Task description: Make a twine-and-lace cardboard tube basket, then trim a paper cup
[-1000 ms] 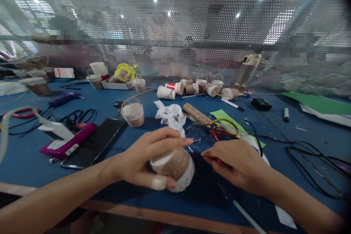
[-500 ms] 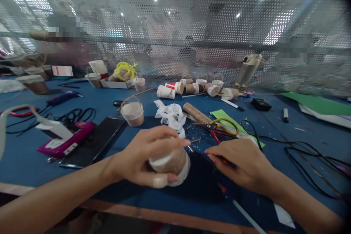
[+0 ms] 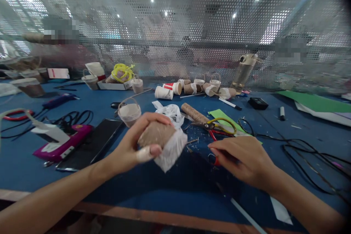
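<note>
Brown cup point(image 3: 156, 135) with a white ruffled trim point(image 3: 172, 150): held out over the near part of the blue surface point(image 3: 123, 190), tipped on its side, trimmed end angled down to the right; seems clear of the surface, though shadow makes that hard to judge. Left hand point(image 3: 130, 148) grasps it between thumb and fingers, a pale wrapping round the thumb. Right hand point(image 3: 244, 159) curls round a dark tool point(image 3: 216, 161), probably a glue gun: red part by the fingertips, pale stick point(image 3: 246, 214) trailing behind. Tool and trim are apart. Risks, as I judge them: trim blurred, its lower edge standing out loosely, so a snag could pull it askew or crease it. A tight squeeze might dent the cup wall; a slack one might let it roll. If that tool is hot, a stray nozzle could catch the left fingers. Scissors point(image 3: 207, 126) and white ribbon heap point(image 3: 178, 117) lie just beyond, crowding any careless swing.
</note>
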A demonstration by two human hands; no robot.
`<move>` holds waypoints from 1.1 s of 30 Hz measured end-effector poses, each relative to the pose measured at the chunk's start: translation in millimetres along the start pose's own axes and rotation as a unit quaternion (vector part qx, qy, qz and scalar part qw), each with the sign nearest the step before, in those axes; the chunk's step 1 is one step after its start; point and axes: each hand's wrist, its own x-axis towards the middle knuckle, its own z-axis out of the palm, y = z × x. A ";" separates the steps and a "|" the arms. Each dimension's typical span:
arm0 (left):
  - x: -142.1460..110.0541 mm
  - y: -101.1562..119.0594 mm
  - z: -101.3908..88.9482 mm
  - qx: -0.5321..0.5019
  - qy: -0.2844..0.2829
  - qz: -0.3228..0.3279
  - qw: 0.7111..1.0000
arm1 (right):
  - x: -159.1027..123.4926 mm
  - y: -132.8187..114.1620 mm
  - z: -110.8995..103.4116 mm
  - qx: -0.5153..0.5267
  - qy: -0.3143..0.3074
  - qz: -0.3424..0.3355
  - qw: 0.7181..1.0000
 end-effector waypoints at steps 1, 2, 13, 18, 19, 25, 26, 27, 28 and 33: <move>0.5 -1.5 -0.5 -0.055 0.022 -0.032 0.998 | 1.2 -1.5 0.0 0.005 -0.002 0.006 1.000; 0.8 -3.0 0.1 -0.108 0.038 -0.060 0.992 | 2.4 -3.4 -0.1 0.011 -0.005 0.013 1.000; -7.5 -1.7 27.5 -0.250 -0.088 -0.192 0.945 | 7.7 -16.8 6.0 0.096 -0.057 -0.029 0.993; 10.2 -4.4 -8.9 0.022 -0.109 -0.143 0.984 | 8.3 -17.0 4.5 0.129 -0.053 -0.024 0.990; 13.2 -5.5 -15.1 0.104 -0.128 -0.128 0.978 | 8.4 -17.7 4.6 0.128 -0.064 -0.026 0.989; 8.0 -10.8 -16.7 0.372 -0.264 -0.001 0.890 | 8.8 -20.0 8.3 0.140 -0.111 -0.042 0.983; 5.1 -11.5 -13.7 0.383 -0.279 0.001 0.880 | 8.9 -19.9 8.7 0.142 -0.111 -0.043 0.983; 2.5 -12.1 -11.0 0.396 -0.284 0.000 0.873 | 9.0 -19.6 8.9 0.142 -0.109 -0.046 0.983; 0.3 -12.6 -8.8 0.407 -0.290 -0.006 0.866 | 9.2 -19.3 9.0 0.142 -0.108 -0.048 0.983; -1.7 -12.9 -6.4 0.462 -0.299 -0.012 0.835 | 9.3 -17.4 8.5 0.145 -0.107 -0.060 0.982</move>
